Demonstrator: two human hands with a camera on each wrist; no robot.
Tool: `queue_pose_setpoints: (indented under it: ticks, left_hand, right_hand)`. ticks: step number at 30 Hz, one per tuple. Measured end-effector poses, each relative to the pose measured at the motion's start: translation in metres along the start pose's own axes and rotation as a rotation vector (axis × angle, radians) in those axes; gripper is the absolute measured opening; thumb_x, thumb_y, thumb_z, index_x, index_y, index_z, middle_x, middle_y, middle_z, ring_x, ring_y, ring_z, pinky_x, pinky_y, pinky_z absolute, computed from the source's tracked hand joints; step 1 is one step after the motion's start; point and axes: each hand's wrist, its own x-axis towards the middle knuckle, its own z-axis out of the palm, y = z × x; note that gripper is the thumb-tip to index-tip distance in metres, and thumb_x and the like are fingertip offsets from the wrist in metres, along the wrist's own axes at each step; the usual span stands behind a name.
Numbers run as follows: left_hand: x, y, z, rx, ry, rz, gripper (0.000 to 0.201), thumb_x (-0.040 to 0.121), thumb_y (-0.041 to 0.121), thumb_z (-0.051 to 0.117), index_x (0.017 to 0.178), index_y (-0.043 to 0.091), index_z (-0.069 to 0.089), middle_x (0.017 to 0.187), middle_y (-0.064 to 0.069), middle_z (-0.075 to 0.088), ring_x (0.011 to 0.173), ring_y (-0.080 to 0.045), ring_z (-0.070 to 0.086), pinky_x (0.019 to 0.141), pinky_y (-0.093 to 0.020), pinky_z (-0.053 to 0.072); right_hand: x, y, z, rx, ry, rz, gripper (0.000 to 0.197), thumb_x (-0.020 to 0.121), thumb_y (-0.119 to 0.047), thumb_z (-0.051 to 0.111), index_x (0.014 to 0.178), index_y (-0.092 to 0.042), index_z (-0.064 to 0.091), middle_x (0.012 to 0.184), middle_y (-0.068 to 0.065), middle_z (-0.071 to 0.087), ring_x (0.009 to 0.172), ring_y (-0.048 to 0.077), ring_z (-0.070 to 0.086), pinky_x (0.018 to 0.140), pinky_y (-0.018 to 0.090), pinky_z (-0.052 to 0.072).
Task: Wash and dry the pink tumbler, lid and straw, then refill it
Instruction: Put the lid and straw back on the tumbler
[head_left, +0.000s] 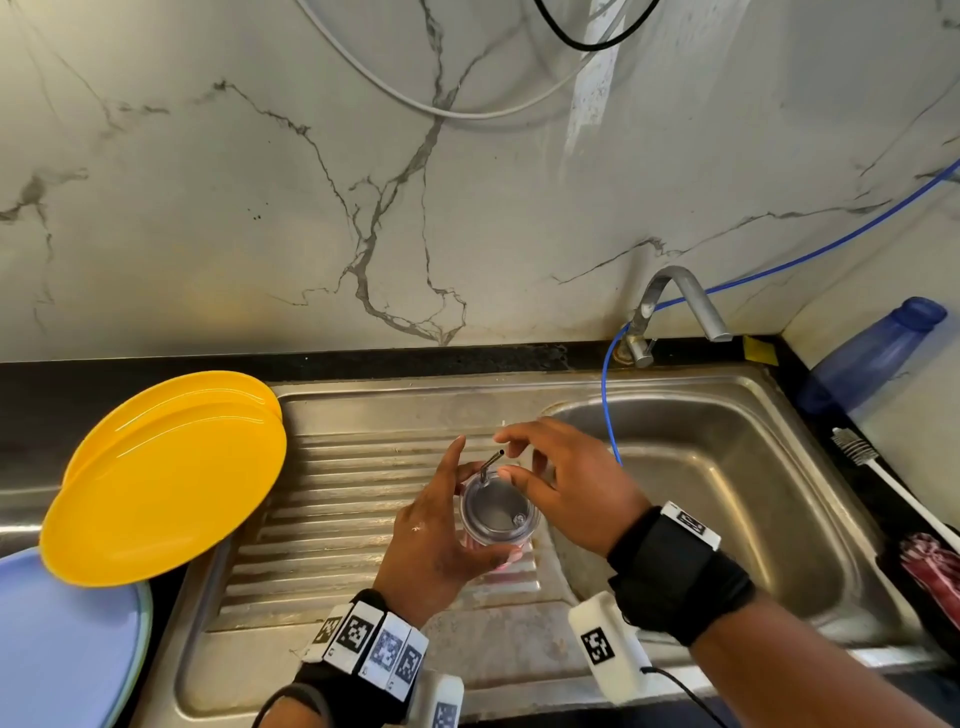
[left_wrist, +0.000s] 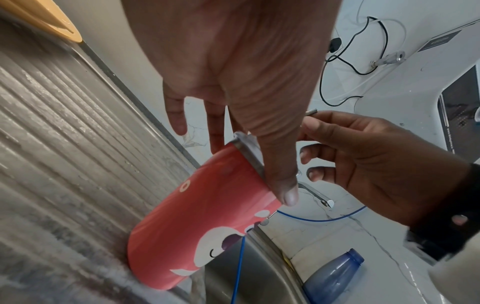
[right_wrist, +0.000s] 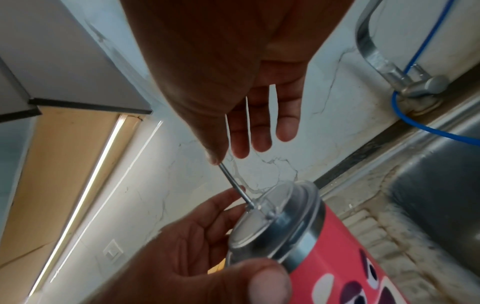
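Note:
The pink tumbler (head_left: 511, 557) (left_wrist: 202, 226) (right_wrist: 363, 257) stands upright on the sink's ribbed drainboard (head_left: 337, 519). Its clear lid (head_left: 498, 512) (right_wrist: 262, 222) is on, and a metal straw (head_left: 491, 462) (right_wrist: 233, 181) sticks up through it. My left hand (head_left: 447, 519) grips the tumbler near the top, with the thumb on the near side and the fingers behind. My right hand (head_left: 505, 454) is above the lid. Its thumb and forefinger pinch the straw's top end (left_wrist: 311, 112), and its other fingers are spread out straight.
Yellow plates (head_left: 161, 478) lean at the drainboard's left over a pale blue plate (head_left: 62, 644). The basin (head_left: 727, 493) lies to the right under the tap (head_left: 685, 296), with a blue hose (head_left: 608, 415) hanging in. A blue bottle (head_left: 872, 353), brush (head_left: 883, 478) and striped cloth (head_left: 930, 571) are at far right.

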Motion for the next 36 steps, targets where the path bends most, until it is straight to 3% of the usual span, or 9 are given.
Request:
queue_pose_setpoints:
  ticks: [3, 6, 9, 15, 17, 21, 27, 30, 36]
  left_hand:
    - [0.000, -0.002, 0.001, 0.012, 0.000, -0.005, 0.127, 0.059, 0.064, 0.087, 0.157, 0.044, 0.009, 0.137, 0.033, 0.048, 0.126, 0.003, 0.052, 0.109, -0.034, 0.046]
    - [0.000, -0.005, 0.003, 0.043, -0.016, 0.015, 0.115, 0.063, 0.073, 0.080, 0.155, 0.042, 0.019, 0.145, 0.026, 0.045, 0.131, 0.003, 0.046, 0.109, -0.038, 0.045]
    - [0.003, -0.005, 0.002, 0.063, -0.036, 0.044, 0.107, 0.065, 0.079, 0.075, 0.153, 0.039, 0.028, 0.145, 0.022, 0.046, 0.132, 0.002, 0.045, 0.109, -0.037, 0.044]
    - [0.010, 0.001, 0.004, 0.128, -0.032, 0.080, 0.106, 0.062, 0.077, 0.077, 0.149, 0.036, 0.033, 0.139, 0.022, 0.049, 0.121, 0.005, 0.050, 0.101, -0.018, 0.046]
    - [0.010, 0.000, 0.007, 0.161, -0.014, 0.084, 0.101, 0.061, 0.077, 0.077, 0.145, 0.036, 0.038, 0.135, 0.023, 0.051, 0.117, 0.005, 0.053, 0.097, -0.014, 0.047]
    - [0.025, 0.000, 0.000, 0.172, 0.002, 0.102, 0.097, 0.060, 0.075, 0.079, 0.140, 0.031, 0.047, 0.129, 0.020, 0.057, 0.113, 0.002, 0.057, 0.095, -0.018, 0.049]
    - [0.082, 0.001, -0.026, 0.143, 0.027, 0.065, 0.099, 0.057, 0.069, 0.085, 0.138, 0.031, 0.044, 0.123, 0.015, 0.060, 0.106, -0.002, 0.059, 0.093, -0.025, 0.053]
    - [0.115, 0.001, -0.036, 0.126, 0.074, 0.032, 0.101, 0.056, 0.059, 0.091, 0.140, 0.034, 0.041, 0.123, 0.014, 0.060, 0.106, -0.005, 0.059, 0.091, -0.025, 0.051]
    - [0.168, -0.012, -0.040, 0.163, 0.131, -0.064, 0.111, 0.055, 0.051, 0.094, 0.147, 0.022, 0.040, 0.133, 0.002, 0.060, 0.117, -0.018, 0.058, 0.101, -0.035, 0.049]
  right_hand:
    - [-0.015, 0.012, 0.004, 0.034, 0.057, 0.085, 0.046, 0.089, -0.054, 0.066, 0.130, -0.037, 0.056, 0.116, -0.022, 0.054, 0.095, 0.001, 0.053, 0.079, 0.013, 0.042]
    - [-0.032, 0.026, 0.014, 0.072, -0.009, 0.173, 0.079, 0.074, -0.077, 0.064, 0.142, -0.041, 0.045, 0.132, -0.022, 0.048, 0.109, -0.002, 0.050, 0.087, 0.019, 0.047]
    - [-0.041, 0.032, 0.024, 0.117, -0.111, 0.208, 0.092, 0.069, -0.078, 0.068, 0.147, -0.038, 0.040, 0.135, -0.023, 0.048, 0.111, -0.002, 0.054, 0.086, 0.025, 0.055]
    - [-0.043, 0.032, 0.035, 0.243, -0.057, 0.284, 0.075, 0.076, -0.045, 0.083, 0.142, -0.037, 0.048, 0.127, -0.020, 0.055, 0.102, -0.001, 0.059, 0.085, 0.022, 0.056]
    - [-0.046, 0.032, 0.036, 0.271, -0.057, 0.302, 0.074, 0.077, -0.047, 0.082, 0.142, -0.040, 0.046, 0.124, -0.023, 0.056, 0.102, -0.002, 0.059, 0.085, 0.022, 0.057]
    - [-0.048, 0.037, 0.033, 0.300, -0.024, 0.333, 0.066, 0.083, -0.055, 0.072, 0.141, -0.047, 0.041, 0.122, -0.024, 0.058, 0.100, -0.005, 0.060, 0.083, 0.019, 0.055]
    - [-0.049, 0.045, 0.028, 0.331, 0.035, 0.367, 0.053, 0.089, -0.039, 0.072, 0.137, -0.044, 0.049, 0.114, -0.019, 0.063, 0.096, 0.001, 0.062, 0.079, 0.018, 0.054]
    - [-0.052, 0.050, 0.024, 0.336, 0.055, 0.380, 0.050, 0.090, -0.032, 0.073, 0.129, -0.050, 0.049, 0.111, -0.018, 0.065, 0.092, 0.003, 0.063, 0.074, 0.017, 0.052]
    - [-0.052, 0.063, 0.017, 0.296, 0.068, 0.413, 0.050, 0.089, -0.029, 0.073, 0.128, -0.051, 0.050, 0.110, -0.018, 0.067, 0.093, -0.001, 0.062, 0.075, 0.010, 0.049]
